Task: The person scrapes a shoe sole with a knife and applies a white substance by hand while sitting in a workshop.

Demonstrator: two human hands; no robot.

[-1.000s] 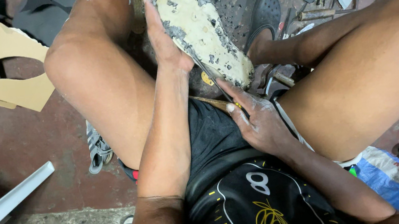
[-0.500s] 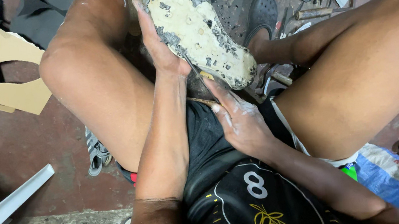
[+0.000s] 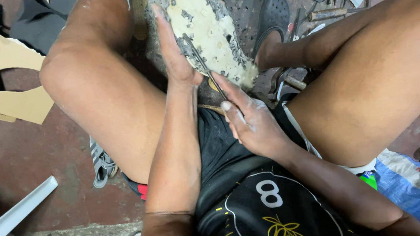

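The person sits with a shoe sole [image 3: 208, 37] propped upside down between the knees, its pale, glue-crusted face turned up. The left hand [image 3: 174, 52] lies flat along the sole's left edge, fingers nearly straight, bracing it. The right hand [image 3: 253, 120] is closed around a thin metal blade [image 3: 201, 59] whose tip rests on the sole. If the blade skids off the hard crust, it could run into the bracing palm just beside it, or gouge the sole.
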